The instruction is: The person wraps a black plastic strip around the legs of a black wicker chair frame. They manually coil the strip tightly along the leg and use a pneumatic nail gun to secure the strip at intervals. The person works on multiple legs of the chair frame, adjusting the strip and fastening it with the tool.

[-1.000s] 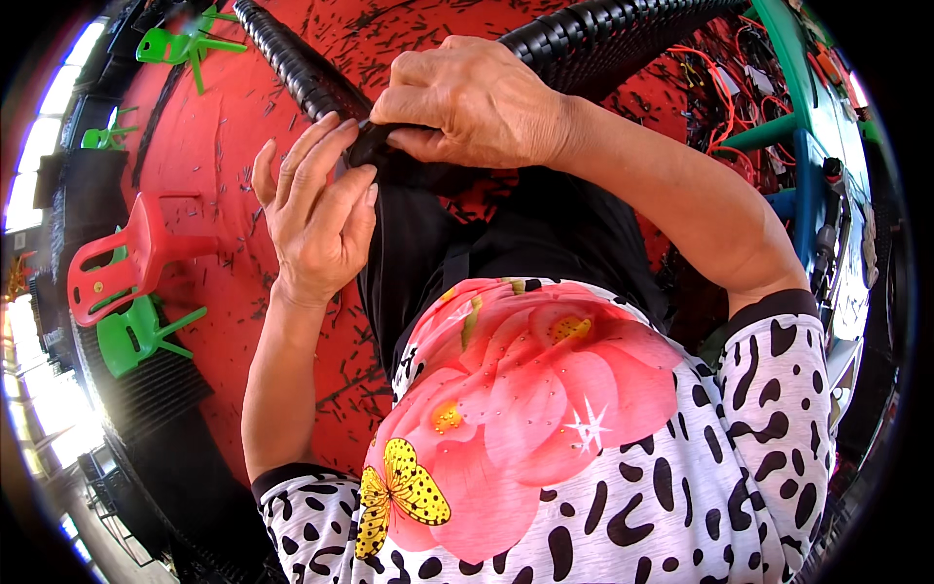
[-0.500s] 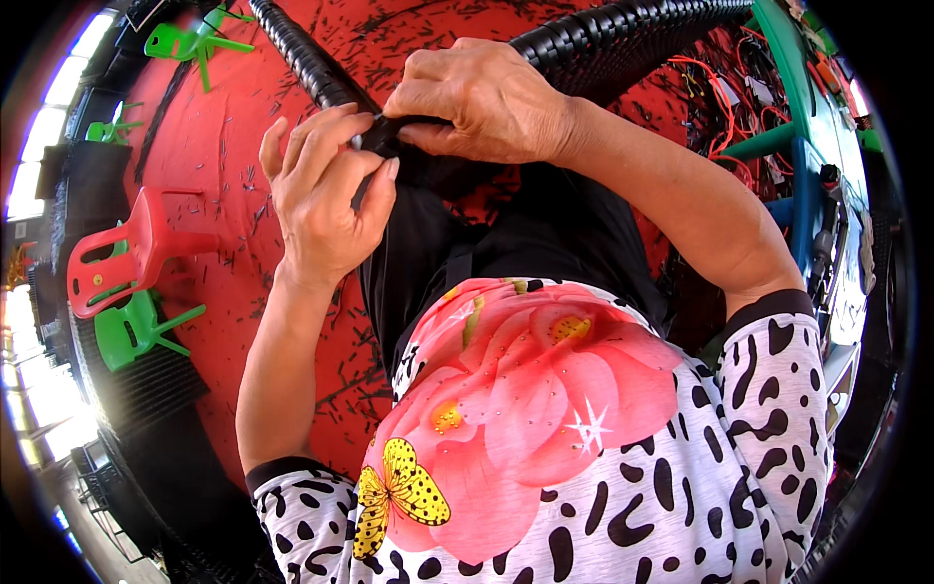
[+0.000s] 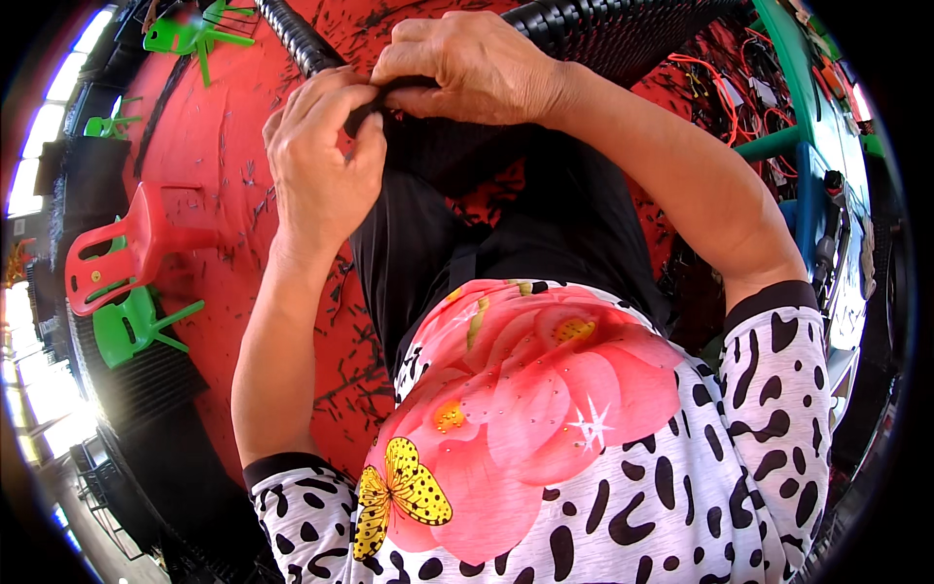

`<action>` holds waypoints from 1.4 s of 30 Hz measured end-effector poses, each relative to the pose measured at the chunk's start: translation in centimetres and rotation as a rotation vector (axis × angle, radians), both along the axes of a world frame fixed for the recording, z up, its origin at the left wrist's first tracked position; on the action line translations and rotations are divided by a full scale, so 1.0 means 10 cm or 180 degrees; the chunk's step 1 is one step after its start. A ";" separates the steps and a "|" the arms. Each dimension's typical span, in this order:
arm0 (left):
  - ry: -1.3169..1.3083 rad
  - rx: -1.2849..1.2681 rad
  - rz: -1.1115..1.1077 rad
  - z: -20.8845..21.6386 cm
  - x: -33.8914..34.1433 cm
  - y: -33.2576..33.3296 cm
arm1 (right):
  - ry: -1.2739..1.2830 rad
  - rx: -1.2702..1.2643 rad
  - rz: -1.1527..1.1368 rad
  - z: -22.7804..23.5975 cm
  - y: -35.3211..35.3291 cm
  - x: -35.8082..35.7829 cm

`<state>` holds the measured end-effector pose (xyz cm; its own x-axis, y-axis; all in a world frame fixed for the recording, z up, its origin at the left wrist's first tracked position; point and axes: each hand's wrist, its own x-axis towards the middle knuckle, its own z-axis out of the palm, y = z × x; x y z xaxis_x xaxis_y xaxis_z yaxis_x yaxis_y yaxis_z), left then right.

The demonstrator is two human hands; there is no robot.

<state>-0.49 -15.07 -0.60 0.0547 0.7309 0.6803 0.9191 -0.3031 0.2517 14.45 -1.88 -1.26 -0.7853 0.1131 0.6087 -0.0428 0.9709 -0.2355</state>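
Note:
A black wicker furniture frame rises between my knees. Its strip-wrapped pole [image 3: 292, 37] slants up to the left, and its woven panel [image 3: 623, 34] stretches to the upper right. My left hand [image 3: 326, 161] is closed around the near end of the pole, thumb bent toward the fingers. Right beside it, my right hand [image 3: 467, 73] pinches a dark strip [image 3: 394, 90] against the frame, its fingers curled. The fingertips of both hands nearly meet, and they hide much of the strip.
Short black scraps litter the red floor covering [image 3: 229, 224]. At left stand a red plastic chair [image 3: 146, 243] and green ones [image 3: 141, 326]. A green-framed table [image 3: 788, 88] stands close on the right, with orange-red cord [image 3: 720, 88] and a pile of scraps beside it.
Both hands have shifted a little up and away from me. My left fingers have closed in from a looser spread. The small pale glint between the hands no longer shows.

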 end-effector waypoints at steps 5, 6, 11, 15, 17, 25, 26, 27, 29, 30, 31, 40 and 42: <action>-0.0207 -0.0490 0.0310 0.15 0.02 0.09 | -0.0078 -0.0215 0.0166 0.06 0.10 -0.05; -0.0070 -0.0401 0.0327 0.14 0.01 0.10 | -0.0094 -0.0215 0.0176 0.06 0.11 -0.05; 0.0262 -0.0270 0.0205 0.14 -0.15 0.18 | -0.0051 -0.0307 0.0212 0.03 0.18 -0.14; -0.0211 -0.0639 0.0264 0.17 -0.16 0.22 | -0.0006 -0.0269 0.0204 0.03 0.21 -0.18; -0.0382 -0.0900 0.0291 0.18 -0.18 0.21 | -0.0015 -0.0196 0.0251 0.05 0.21 -0.20; -0.0442 -0.1183 0.0312 0.19 -0.19 0.26 | 0.0004 0.0047 0.0323 0.04 0.29 -0.11; -0.0410 -0.1161 0.0306 0.20 -0.18 0.26 | 0.0127 0.0057 0.0374 0.02 0.29 -0.10; -0.0378 -0.1138 0.0301 0.21 -0.18 0.26 | 0.0249 0.0067 0.0425 0.00 0.30 -0.09; -0.0426 -0.1138 0.0222 0.20 -0.19 0.26 | 0.0261 0.0014 0.0404 -0.01 0.31 -0.08; -0.0451 -0.1137 0.0185 0.20 -0.19 0.27 | 0.0267 -0.0012 0.0396 -0.01 0.31 -0.08; -0.0441 -0.1161 0.0193 0.20 -0.19 0.27 | 0.0235 -0.0016 0.0399 -0.01 0.31 -0.08; -0.0398 -0.0826 -0.0068 0.18 -0.25 0.30 | -0.0453 -0.0442 -0.0144 0.13 0.18 -0.14; -0.0297 -0.0815 -0.0077 0.19 -0.24 0.31 | -0.0405 -0.0495 -0.0075 0.15 0.18 -0.11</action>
